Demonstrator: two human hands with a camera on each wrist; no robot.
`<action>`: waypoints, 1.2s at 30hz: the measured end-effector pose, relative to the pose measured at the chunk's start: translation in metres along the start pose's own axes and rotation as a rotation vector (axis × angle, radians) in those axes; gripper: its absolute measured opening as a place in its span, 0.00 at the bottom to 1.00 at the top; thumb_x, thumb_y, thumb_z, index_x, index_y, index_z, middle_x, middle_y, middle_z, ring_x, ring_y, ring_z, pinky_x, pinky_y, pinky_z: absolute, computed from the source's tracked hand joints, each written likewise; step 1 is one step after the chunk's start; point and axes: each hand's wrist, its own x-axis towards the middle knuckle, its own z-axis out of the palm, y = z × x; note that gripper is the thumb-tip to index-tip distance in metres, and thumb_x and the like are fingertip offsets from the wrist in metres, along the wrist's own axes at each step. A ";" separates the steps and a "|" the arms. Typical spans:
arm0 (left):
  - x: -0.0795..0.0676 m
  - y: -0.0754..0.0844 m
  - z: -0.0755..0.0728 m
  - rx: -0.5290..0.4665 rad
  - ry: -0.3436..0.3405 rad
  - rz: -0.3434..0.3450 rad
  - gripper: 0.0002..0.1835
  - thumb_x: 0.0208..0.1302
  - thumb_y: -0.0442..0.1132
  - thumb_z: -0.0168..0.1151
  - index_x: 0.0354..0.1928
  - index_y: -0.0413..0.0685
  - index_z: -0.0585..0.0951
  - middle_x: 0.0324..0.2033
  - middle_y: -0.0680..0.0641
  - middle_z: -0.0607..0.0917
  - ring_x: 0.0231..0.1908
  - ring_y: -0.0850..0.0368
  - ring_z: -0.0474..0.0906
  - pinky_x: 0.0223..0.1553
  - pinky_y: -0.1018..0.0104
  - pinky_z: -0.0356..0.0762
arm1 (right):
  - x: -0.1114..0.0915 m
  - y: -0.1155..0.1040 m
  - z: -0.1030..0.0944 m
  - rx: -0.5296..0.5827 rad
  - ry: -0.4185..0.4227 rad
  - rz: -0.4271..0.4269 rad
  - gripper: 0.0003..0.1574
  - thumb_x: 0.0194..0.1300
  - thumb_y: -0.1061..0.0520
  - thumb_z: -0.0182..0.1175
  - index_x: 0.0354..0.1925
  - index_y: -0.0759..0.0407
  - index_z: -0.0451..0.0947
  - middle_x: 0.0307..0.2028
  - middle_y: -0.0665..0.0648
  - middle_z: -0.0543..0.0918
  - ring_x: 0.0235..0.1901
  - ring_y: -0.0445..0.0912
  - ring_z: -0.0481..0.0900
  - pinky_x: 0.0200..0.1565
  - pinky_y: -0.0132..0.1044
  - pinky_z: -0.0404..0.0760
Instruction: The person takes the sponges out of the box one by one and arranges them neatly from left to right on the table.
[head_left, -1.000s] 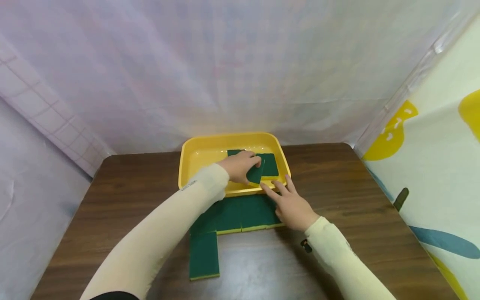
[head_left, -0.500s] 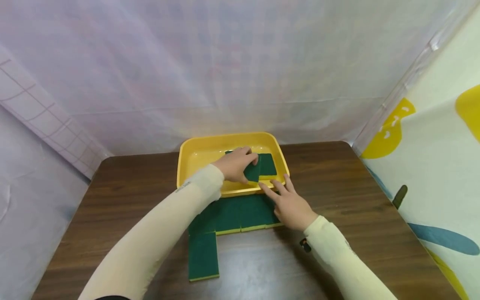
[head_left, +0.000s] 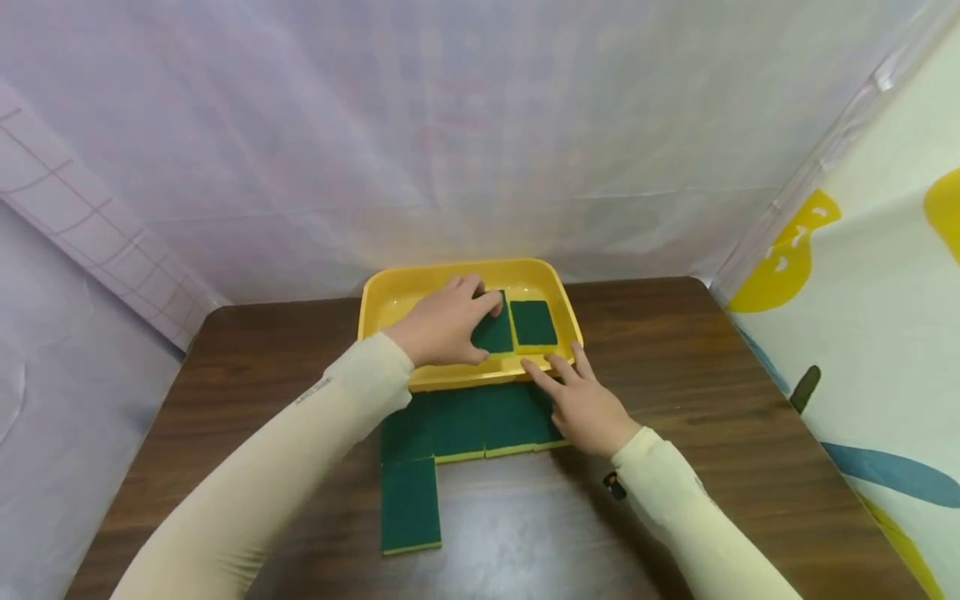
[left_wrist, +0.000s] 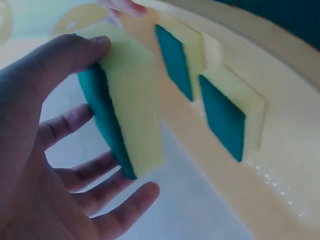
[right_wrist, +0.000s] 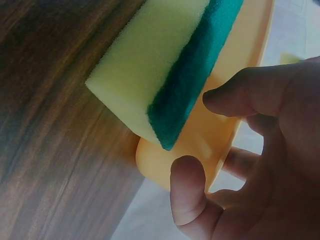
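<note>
In the head view my left hand is over the yellow tray, fingers spread around a green-and-yellow sponge that lies green side up. The left wrist view shows the thumb touching that sponge's edge, the other fingers loosely extended beside its green face. Another sponge lies to its right in the tray. My right hand is at the tray's near right corner, fingers spread, fingertips by the rim. Beside its thumb, in the right wrist view, is a sponge on the table.
A row of sponges lies green side up along the tray's near side, with one more sponge extending toward the front at its left end. The brown wooden table meets a pale curtain behind.
The sponge tilted in my left hand now lies flat in the tray, beside the right one. The left hand has shifted left and its fingers have spread. The right hand has barely moved.
</note>
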 end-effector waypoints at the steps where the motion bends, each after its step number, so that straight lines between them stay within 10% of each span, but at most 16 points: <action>1: -0.008 0.003 -0.003 0.011 0.010 0.001 0.30 0.65 0.54 0.81 0.62 0.55 0.78 0.60 0.44 0.73 0.54 0.47 0.70 0.57 0.54 0.79 | 0.000 0.000 0.000 0.000 0.000 0.000 0.49 0.65 0.67 0.72 0.81 0.57 0.69 0.69 0.72 0.73 0.73 0.80 0.61 0.42 0.51 0.91; 17: -0.126 0.070 0.019 0.109 0.016 0.135 0.40 0.68 0.76 0.65 0.69 0.57 0.78 0.60 0.44 0.78 0.53 0.50 0.76 0.52 0.50 0.81 | -0.001 0.002 0.000 0.015 0.010 0.013 0.49 0.66 0.67 0.70 0.82 0.55 0.69 0.70 0.71 0.72 0.75 0.80 0.58 0.43 0.53 0.90; 25: -0.145 0.093 0.056 0.048 -0.114 0.152 0.40 0.69 0.76 0.62 0.71 0.58 0.77 0.63 0.45 0.78 0.58 0.47 0.78 0.55 0.45 0.81 | -0.003 0.000 -0.004 0.019 0.009 0.004 0.49 0.66 0.68 0.70 0.82 0.56 0.68 0.69 0.72 0.72 0.74 0.81 0.58 0.41 0.52 0.91; 36: -0.152 0.091 0.087 0.146 -0.104 0.136 0.38 0.67 0.75 0.66 0.67 0.58 0.79 0.62 0.44 0.79 0.58 0.47 0.76 0.50 0.46 0.79 | -0.002 0.002 -0.006 0.005 -0.005 0.004 0.49 0.68 0.67 0.70 0.82 0.56 0.67 0.70 0.72 0.71 0.75 0.80 0.57 0.44 0.53 0.90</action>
